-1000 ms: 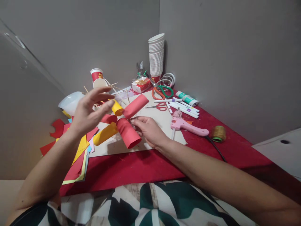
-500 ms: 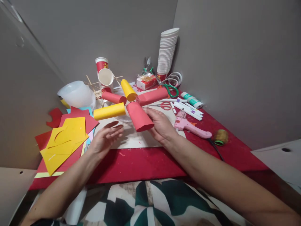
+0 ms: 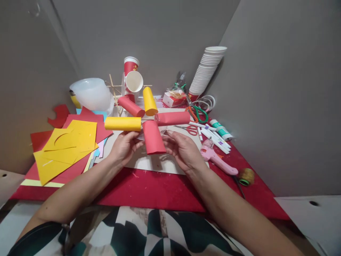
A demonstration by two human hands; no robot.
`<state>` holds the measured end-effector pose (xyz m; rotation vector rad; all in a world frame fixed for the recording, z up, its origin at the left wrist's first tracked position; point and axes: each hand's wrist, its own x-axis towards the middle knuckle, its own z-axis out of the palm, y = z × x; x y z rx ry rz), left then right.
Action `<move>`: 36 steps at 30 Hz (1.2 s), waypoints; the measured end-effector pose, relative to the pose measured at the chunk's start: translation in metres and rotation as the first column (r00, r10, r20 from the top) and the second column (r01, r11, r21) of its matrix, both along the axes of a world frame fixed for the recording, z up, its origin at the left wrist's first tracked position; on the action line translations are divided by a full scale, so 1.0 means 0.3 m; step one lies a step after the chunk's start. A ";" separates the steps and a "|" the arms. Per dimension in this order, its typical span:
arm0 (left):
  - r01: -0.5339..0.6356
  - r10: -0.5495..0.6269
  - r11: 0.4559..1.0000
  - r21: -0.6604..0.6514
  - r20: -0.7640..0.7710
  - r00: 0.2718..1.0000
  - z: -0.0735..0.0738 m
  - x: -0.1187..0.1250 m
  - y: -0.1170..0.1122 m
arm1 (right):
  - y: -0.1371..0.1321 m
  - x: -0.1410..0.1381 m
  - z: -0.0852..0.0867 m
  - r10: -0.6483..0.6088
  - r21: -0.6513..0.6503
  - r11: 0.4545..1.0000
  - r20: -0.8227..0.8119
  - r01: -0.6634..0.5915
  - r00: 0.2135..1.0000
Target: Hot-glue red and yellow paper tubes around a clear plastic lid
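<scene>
Several red and yellow rolled paper tubes fan out like a pinwheel from a clear plastic middle, raised over a pale board. Under the left yellow tube, my left hand has its thumb and fingers closed on the clear plastic rim of this craft. My right hand is curled around the other side, with its fingers partly behind the front red tube. The tubes hide much of the clear plastic part.
Cut yellow paper and red sheets lie left. A pink glue gun, thread spool, white sticks and green-handled scissors are right. Behind stand a tall leaning cup stack, red paper cups and a whitish plastic container.
My left hand has moved up and right from beside the craft and taken hold of its plastic rim. The craft has turned slightly in my right hand, and the view has shifted.
</scene>
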<state>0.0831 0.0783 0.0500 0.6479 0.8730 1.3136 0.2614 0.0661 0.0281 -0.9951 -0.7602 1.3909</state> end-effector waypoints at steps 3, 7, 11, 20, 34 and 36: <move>-0.039 0.039 0.999 0.008 0.006 0.999 -0.006 -0.043 0.033 | -0.012 0.012 -0.001 -0.080 0.024 0.997 0.094 0.078 0.992; -0.017 0.017 1.000 -0.007 0.012 1.000 -0.030 -0.067 0.065 | -0.043 0.017 -0.007 -0.375 0.391 0.890 0.338 0.234 0.863; 0.053 -0.052 0.998 -0.025 0.017 0.998 -0.052 -0.051 0.059 | -0.064 0.007 -0.027 -0.453 0.608 0.792 0.525 0.054 0.721; 0.173 -0.170 0.985 0.016 -0.109 0.979 -0.070 -0.016 0.015 | -0.083 0.047 0.028 -0.722 0.836 0.511 0.545 -0.202 0.427; 0.270 -0.274 0.961 -0.069 -0.066 0.959 -0.070 0.004 -0.015 | -0.038 0.091 0.004 -0.687 0.645 0.584 0.716 -0.493 0.123; 0.285 -0.289 0.956 -0.070 -0.050 0.956 -0.074 0.005 -0.018 | -0.033 0.093 -0.002 -0.685 0.641 0.589 0.719 -0.493 0.118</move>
